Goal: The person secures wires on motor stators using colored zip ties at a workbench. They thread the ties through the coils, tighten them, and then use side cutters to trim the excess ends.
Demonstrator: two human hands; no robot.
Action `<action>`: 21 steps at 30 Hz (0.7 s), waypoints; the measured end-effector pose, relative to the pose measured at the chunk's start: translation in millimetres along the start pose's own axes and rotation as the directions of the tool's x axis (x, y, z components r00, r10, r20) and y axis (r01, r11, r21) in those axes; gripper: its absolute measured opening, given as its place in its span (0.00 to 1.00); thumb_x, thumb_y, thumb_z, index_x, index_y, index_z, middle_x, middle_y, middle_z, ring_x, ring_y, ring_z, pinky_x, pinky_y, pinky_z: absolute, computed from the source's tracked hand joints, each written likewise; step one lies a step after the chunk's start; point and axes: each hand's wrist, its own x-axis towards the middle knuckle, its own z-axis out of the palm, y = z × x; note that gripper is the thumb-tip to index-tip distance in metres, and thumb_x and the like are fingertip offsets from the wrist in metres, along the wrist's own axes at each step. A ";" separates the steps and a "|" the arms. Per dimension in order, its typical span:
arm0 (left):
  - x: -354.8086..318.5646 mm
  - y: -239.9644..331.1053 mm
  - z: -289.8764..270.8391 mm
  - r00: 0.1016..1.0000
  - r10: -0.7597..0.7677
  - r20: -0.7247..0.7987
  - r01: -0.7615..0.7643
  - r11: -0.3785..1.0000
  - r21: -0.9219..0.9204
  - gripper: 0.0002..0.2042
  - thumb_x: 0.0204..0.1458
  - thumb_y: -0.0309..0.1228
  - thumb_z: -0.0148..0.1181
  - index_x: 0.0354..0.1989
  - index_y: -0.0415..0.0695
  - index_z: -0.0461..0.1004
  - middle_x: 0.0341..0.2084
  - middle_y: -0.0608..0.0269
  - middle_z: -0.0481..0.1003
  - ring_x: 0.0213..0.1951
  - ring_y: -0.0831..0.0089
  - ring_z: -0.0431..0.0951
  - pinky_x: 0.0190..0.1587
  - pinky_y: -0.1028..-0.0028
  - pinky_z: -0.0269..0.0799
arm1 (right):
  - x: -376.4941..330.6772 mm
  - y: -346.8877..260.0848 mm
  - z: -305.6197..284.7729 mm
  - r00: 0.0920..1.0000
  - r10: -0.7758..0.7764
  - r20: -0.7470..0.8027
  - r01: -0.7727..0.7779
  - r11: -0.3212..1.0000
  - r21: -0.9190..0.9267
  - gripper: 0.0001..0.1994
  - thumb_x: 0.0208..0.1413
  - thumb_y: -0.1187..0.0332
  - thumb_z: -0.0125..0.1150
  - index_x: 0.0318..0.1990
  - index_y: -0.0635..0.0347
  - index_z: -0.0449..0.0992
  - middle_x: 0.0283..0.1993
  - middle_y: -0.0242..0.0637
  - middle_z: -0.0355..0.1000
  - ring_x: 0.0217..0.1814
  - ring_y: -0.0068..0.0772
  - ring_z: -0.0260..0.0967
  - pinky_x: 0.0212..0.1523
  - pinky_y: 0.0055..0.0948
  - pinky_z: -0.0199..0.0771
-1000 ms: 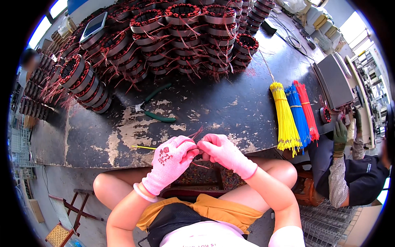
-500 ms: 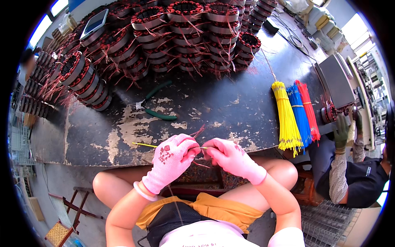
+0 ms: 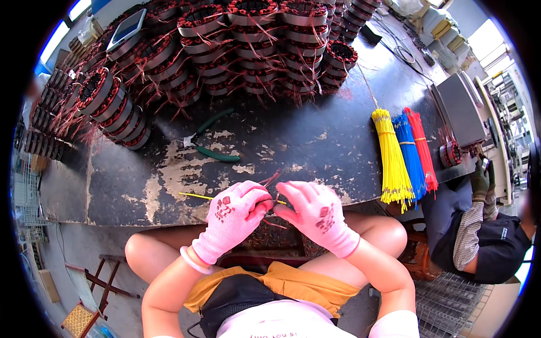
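Note:
My left hand [image 3: 236,217], in a pink glove, is closed in a pinch on a thin yellow wire [image 3: 194,195]. One end of that wire sticks out to the left and the other shows just past the fingertips. Thin dark red wires [image 3: 273,179] come out above and below the pinch; what they join is hidden by the hand. My right hand [image 3: 315,217], also gloved in pink, is close beside the fingertips of the left. Its thumb and forefinger are apart, with the short yellow wire end in the gap between them.
Green-handled pliers [image 3: 211,152] lie on the worn black table [image 3: 124,191]. Stacked motor stators [image 3: 253,34] with red windings fill the back. Bundles of yellow [image 3: 389,158], blue [image 3: 408,152] and red wires [image 3: 422,146] lie at right. A person [image 3: 484,242] sits beyond them.
My right thumb and forefinger have parted from the yellow wire end, and that hand has turned its back more upward. The left hand keeps its pinch. The person at right has lowered a hand.

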 end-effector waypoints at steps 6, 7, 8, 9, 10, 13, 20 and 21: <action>1.5 -0.1 -3.0 0.999 0.016 0.048 -0.015 1.000 -0.014 0.07 0.48 0.23 0.66 0.36 0.44 0.79 0.36 0.62 0.80 0.38 0.58 0.81 0.41 0.64 0.78 | -5.8 4.0 4.6 0.572 0.362 0.736 -0.820 0.207 0.534 0.12 0.68 0.61 0.58 0.42 0.62 0.79 0.30 0.33 0.77 0.29 0.18 0.72 0.32 0.23 0.73; 0.9 0.9 -3.7 0.998 0.020 0.058 -0.019 1.000 -0.018 0.07 0.48 0.23 0.66 0.36 0.44 0.79 0.36 0.62 0.80 0.38 0.58 0.81 0.41 0.64 0.78 | -7.6 6.8 3.1 0.524 0.315 0.792 -0.836 0.010 0.549 0.14 0.69 0.60 0.55 0.42 0.63 0.79 0.29 0.32 0.78 0.29 0.17 0.73 0.31 0.22 0.73; 1.2 1.3 -4.4 0.998 0.025 0.060 -0.024 0.999 -0.024 0.07 0.48 0.23 0.66 0.36 0.45 0.79 0.37 0.62 0.80 0.38 0.59 0.81 0.40 0.64 0.78 | -2.5 1.3 -8.2 0.591 0.367 0.718 -0.805 0.324 0.497 0.13 0.69 0.61 0.56 0.42 0.63 0.80 0.29 0.32 0.78 0.29 0.17 0.72 0.30 0.23 0.72; 0.1 0.5 -3.8 0.999 0.018 0.048 -0.017 1.000 -0.021 0.07 0.48 0.23 0.66 0.36 0.45 0.79 0.36 0.63 0.80 0.38 0.59 0.81 0.40 0.64 0.78 | -0.1 -4.5 -17.9 0.667 0.380 0.641 -0.705 0.601 0.377 0.13 0.69 0.62 0.56 0.41 0.63 0.80 0.29 0.32 0.78 0.28 0.17 0.72 0.29 0.23 0.72; -1.2 -0.5 -3.1 0.999 0.010 0.035 -0.009 1.000 -0.018 0.07 0.48 0.23 0.66 0.35 0.45 0.79 0.36 0.63 0.80 0.38 0.59 0.81 0.40 0.65 0.77 | -10.0 -3.8 -19.6 0.739 0.426 0.522 -0.640 0.686 0.346 0.10 0.67 0.65 0.59 0.41 0.63 0.81 0.29 0.32 0.78 0.29 0.17 0.73 0.29 0.22 0.73; -1.0 -1.0 -3.4 1.000 -0.007 0.019 0.007 1.000 0.005 0.06 0.47 0.23 0.67 0.34 0.45 0.80 0.36 0.63 0.80 0.38 0.59 0.81 0.40 0.65 0.77 | -22.5 6.6 -45.7 0.803 0.411 0.431 -0.501 0.858 0.115 0.08 0.62 0.65 0.65 0.40 0.60 0.82 0.28 0.38 0.78 0.28 0.29 0.77 0.29 0.30 0.74; 0.7 -2.5 -4.0 0.999 -0.002 0.036 0.002 1.000 0.002 0.06 0.48 0.24 0.67 0.35 0.45 0.80 0.37 0.62 0.80 0.39 0.59 0.81 0.42 0.64 0.77 | 4.0 4.3 -0.4 0.984 -0.108 0.138 0.118 0.991 -0.066 0.13 0.54 0.58 0.72 0.39 0.55 0.80 0.29 0.37 0.75 0.31 0.46 0.76 0.33 0.39 0.75; 1.0 -2.1 -4.3 0.999 0.004 0.037 -0.004 1.000 -0.008 0.07 0.48 0.25 0.67 0.35 0.45 0.80 0.38 0.62 0.80 0.39 0.59 0.81 0.41 0.64 0.77 | 0.7 8.6 4.7 0.984 -0.042 0.173 0.036 0.999 0.038 0.12 0.56 0.58 0.70 0.40 0.56 0.80 0.29 0.36 0.76 0.30 0.43 0.75 0.32 0.37 0.75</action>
